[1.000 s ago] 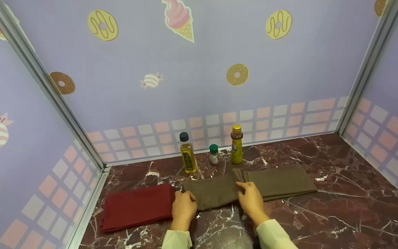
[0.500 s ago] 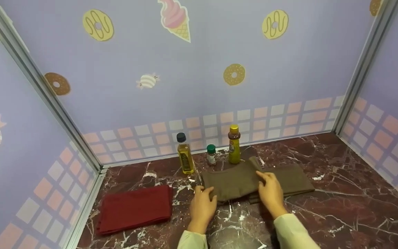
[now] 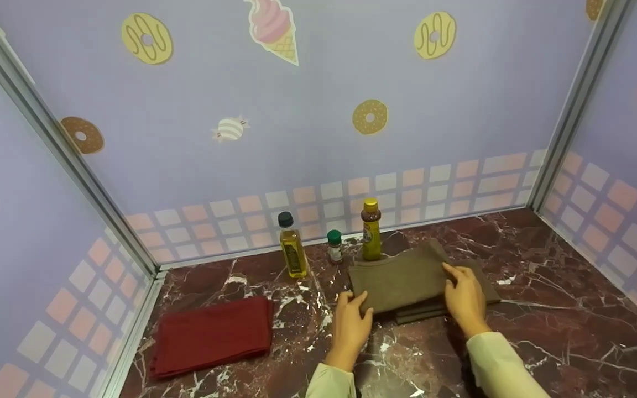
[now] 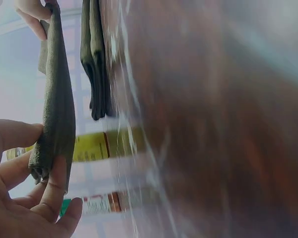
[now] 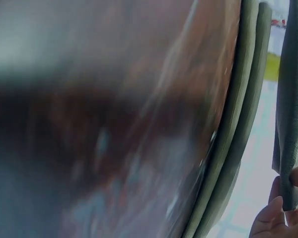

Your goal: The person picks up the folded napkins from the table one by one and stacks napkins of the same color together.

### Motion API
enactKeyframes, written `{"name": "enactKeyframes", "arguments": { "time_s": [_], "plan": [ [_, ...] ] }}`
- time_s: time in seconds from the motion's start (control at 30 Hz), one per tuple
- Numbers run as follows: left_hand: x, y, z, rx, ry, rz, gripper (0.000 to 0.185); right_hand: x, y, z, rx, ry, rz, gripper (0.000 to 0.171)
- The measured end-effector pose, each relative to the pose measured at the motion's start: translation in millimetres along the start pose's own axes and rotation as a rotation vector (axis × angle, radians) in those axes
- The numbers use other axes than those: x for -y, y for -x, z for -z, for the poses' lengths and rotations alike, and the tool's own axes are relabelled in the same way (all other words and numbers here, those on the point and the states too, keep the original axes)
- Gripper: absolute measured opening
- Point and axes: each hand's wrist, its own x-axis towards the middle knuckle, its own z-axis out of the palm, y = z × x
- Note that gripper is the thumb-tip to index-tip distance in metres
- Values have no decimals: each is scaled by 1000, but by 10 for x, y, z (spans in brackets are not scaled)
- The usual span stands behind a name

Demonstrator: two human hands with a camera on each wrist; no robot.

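Both hands hold a folded olive-brown cloth [image 3: 398, 282] between them, raised above the table. My left hand [image 3: 351, 326] pinches its left end, thumb on one side and fingers on the other, as the left wrist view shows. Its right end is pinched by my right hand [image 3: 466, 298]. Beneath and to the right lies a second folded olive-brown cloth [image 3: 489, 284], partly covered by the raised one. In the left wrist view a gap shows between the held cloth [image 4: 59, 99] and the folded layers [image 4: 94, 64] on the table.
A folded dark red cloth [image 3: 213, 337] lies at the left of the marbled table [image 3: 396, 365]. Along the back stand an oil bottle [image 3: 293, 249] with a dark cap, a small green-capped jar [image 3: 335, 247] and a yellow-capped bottle [image 3: 371, 232]. Patterned walls rise behind and at both sides.
Both hands have carried the olive-brown cloth rightward, from beside the other olive-brown cloth to above it. The red cloth and the bottles stay in place; the head view has shifted slightly.
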Motion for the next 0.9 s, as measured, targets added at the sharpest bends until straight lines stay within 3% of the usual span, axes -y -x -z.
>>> {"name": "enactKeyframes", "arguments": {
  "time_s": [0.2,0.43,0.6,0.9],
  "plan": [
    [-129,1,-134,39,33,-42,38,-142,-69,151,-15,51,-1,39],
    [-282,1,-272,81,-52,-64,37,-301,-162,291,-9,49,-45,40],
    [-379,-38,-328,133,-40,-55,35,-402,-192,364,21,26,-102,41],
    [-380,-1,-422,244,-50,-49,38,-576,-178,390,102,-7,-171,46]
  ]
}}
